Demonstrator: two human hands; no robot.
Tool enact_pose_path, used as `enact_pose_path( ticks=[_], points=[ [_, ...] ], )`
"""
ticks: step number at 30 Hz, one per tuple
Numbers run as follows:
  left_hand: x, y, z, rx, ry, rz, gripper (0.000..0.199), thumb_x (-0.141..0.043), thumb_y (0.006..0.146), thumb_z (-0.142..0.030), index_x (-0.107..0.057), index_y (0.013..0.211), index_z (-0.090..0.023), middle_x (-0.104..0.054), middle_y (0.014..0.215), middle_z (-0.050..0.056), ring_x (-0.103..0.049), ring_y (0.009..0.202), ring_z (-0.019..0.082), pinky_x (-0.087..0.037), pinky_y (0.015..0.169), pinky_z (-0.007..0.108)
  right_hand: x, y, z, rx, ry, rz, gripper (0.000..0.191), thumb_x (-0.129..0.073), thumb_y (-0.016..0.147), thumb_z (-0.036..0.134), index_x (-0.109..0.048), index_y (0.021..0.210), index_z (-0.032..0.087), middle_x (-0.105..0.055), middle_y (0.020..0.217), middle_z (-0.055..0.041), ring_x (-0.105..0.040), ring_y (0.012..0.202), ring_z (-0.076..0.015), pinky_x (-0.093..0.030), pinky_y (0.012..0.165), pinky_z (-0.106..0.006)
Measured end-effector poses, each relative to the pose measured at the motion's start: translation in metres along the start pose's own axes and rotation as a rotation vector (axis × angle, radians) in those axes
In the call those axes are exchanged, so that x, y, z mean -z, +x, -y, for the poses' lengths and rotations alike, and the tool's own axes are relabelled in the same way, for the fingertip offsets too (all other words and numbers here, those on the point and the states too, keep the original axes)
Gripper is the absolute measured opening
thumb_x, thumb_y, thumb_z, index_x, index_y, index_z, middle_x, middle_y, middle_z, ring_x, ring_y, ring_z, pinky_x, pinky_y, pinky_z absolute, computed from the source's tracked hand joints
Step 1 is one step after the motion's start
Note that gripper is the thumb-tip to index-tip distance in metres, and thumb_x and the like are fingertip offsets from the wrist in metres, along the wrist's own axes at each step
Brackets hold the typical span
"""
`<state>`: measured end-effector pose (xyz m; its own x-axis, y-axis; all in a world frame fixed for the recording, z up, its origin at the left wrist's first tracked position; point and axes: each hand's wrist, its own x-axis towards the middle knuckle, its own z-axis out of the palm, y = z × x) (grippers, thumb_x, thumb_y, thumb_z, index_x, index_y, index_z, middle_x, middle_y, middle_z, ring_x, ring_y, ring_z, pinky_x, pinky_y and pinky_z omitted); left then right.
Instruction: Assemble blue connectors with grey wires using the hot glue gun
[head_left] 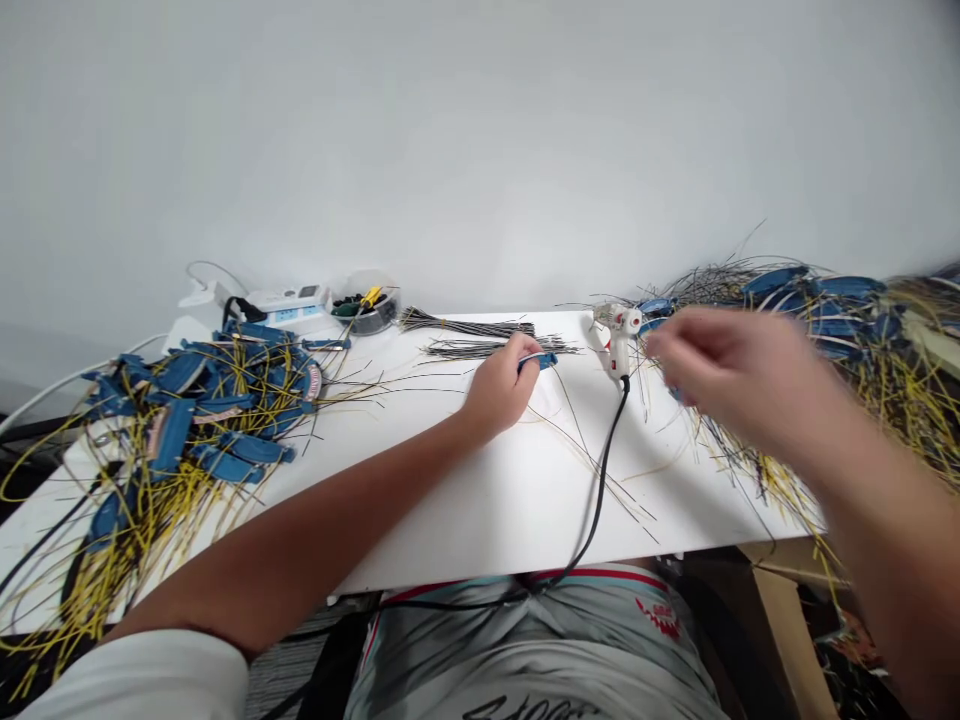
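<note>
My left hand point(504, 385) is closed on a small blue piece point(549, 360) over the middle of the white table point(480, 500). Thin yellow and black wires trail from the piece toward the front right. Blurred by motion, my right hand point(727, 370) is raised at the right, its fingers curled; whether it holds anything is hidden. Just left of it a white glue gun point(618, 335) stands on the table, with a black cord running to the front edge. Bundles of dark wires point(469, 326) lie behind my left hand.
Blue pieces with yellow wires are heaped at the left point(180, 400) and at the right point(840, 310). A power strip point(292, 306) and a clear round container point(366, 304) stand at the back left. An open cardboard box point(787, 620) is below the table at the right.
</note>
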<state>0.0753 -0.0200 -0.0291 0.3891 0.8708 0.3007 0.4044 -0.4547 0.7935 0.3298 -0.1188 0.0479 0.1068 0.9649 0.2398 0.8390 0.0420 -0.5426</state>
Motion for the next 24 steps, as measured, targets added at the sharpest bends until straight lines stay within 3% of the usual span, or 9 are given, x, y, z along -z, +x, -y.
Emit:
enact_pose_path(
  ticks=[3, 6, 8, 12, 18, 20, 22, 24],
  points=[
    [0.003, -0.002, -0.001, -0.029, -0.088, -0.033, 0.017, -0.048, 0.101, -0.026, -0.065, 0.104, -0.024, -0.061, 0.075, -0.003, -0.053, 0.068, 0.016, -0.038, 0.069, 0.030, -0.035, 0.003, 0.030, -0.011, -0.078, 0.095, 0.027, -0.062, 0.094, 0.038, -0.072, 0.076, 0.021, -0.071, 0.066, -0.0049, -0.059, 0.058, -0.0197, -0.036, 0.058, -0.033],
    [0.006, -0.004, -0.002, -0.128, -0.138, -0.021, 0.020, -0.047, 0.102, -0.029, -0.064, 0.093, -0.022, -0.060, 0.077, -0.001, -0.054, 0.074, 0.017, -0.040, 0.073, 0.031, -0.079, 0.009, 0.029, 0.039, -0.135, 0.121, 0.025, -0.058, 0.096, 0.034, -0.071, 0.078, 0.022, -0.073, 0.071, -0.0053, -0.058, 0.064, -0.0205, -0.031, 0.061, -0.033],
    [0.007, -0.004, -0.002, -0.177, -0.144, -0.010, 0.023, -0.046, 0.102, -0.031, -0.062, 0.088, -0.021, -0.060, 0.080, 0.001, -0.055, 0.079, 0.018, -0.042, 0.076, 0.032, -0.097, 0.011, 0.026, 0.084, -0.165, 0.103, 0.024, -0.056, 0.098, 0.033, -0.071, 0.082, 0.022, -0.076, 0.082, -0.0062, -0.059, 0.071, -0.0210, -0.030, 0.063, -0.033],
    [0.007, -0.005, -0.001, -0.155, -0.165, 0.001, 0.027, -0.042, 0.104, -0.034, -0.059, 0.086, -0.022, -0.053, 0.075, 0.001, -0.050, 0.074, 0.018, -0.039, 0.070, 0.031, -0.106, 0.017, 0.033, 0.141, -0.210, 0.091, 0.026, -0.054, 0.100, 0.031, -0.066, 0.078, 0.022, -0.075, 0.089, -0.0090, -0.061, 0.085, -0.0238, -0.027, 0.064, -0.034],
    [0.006, -0.004, 0.001, -0.132, -0.235, -0.029, 0.033, -0.039, 0.108, -0.036, -0.052, 0.081, -0.021, -0.046, 0.072, -0.001, -0.044, 0.071, 0.016, -0.036, 0.069, 0.031, -0.124, 0.039, 0.044, 0.144, -0.121, 0.089, 0.025, -0.054, 0.099, 0.035, -0.067, 0.081, 0.022, -0.074, 0.088, -0.0097, -0.059, 0.077, -0.0232, -0.028, 0.063, -0.033],
    [0.006, -0.005, -0.001, -0.130, -0.229, -0.040, 0.033, -0.039, 0.108, -0.037, -0.054, 0.083, -0.021, -0.046, 0.073, -0.001, -0.045, 0.071, 0.016, -0.036, 0.069, 0.032, -0.129, 0.047, 0.049, 0.131, -0.069, 0.143, 0.023, -0.057, 0.096, 0.035, -0.068, 0.081, 0.021, -0.073, 0.082, -0.0084, -0.055, 0.070, -0.0210, -0.029, 0.062, -0.032],
    [0.006, -0.005, -0.002, -0.128, -0.214, -0.054, 0.031, -0.040, 0.107, -0.037, -0.055, 0.085, -0.022, -0.047, 0.073, -0.001, -0.045, 0.071, 0.016, -0.036, 0.069, 0.032, -0.126, 0.051, 0.054, 0.134, -0.006, 0.229, 0.017, -0.061, 0.092, 0.029, -0.068, 0.080, 0.020, -0.071, 0.076, -0.0064, -0.053, 0.066, -0.0188, -0.032, 0.062, -0.031],
    [0.006, -0.004, -0.003, -0.117, -0.191, -0.068, 0.028, -0.042, 0.107, -0.036, -0.054, 0.086, -0.022, -0.046, 0.072, -0.001, -0.044, 0.070, 0.016, -0.035, 0.069, 0.032, -0.113, 0.048, 0.052, 0.143, 0.066, 0.226, 0.013, -0.062, 0.089, 0.026, -0.069, 0.081, 0.019, -0.072, 0.076, -0.0053, -0.054, 0.066, -0.0176, -0.035, 0.063, -0.030]
  ],
)
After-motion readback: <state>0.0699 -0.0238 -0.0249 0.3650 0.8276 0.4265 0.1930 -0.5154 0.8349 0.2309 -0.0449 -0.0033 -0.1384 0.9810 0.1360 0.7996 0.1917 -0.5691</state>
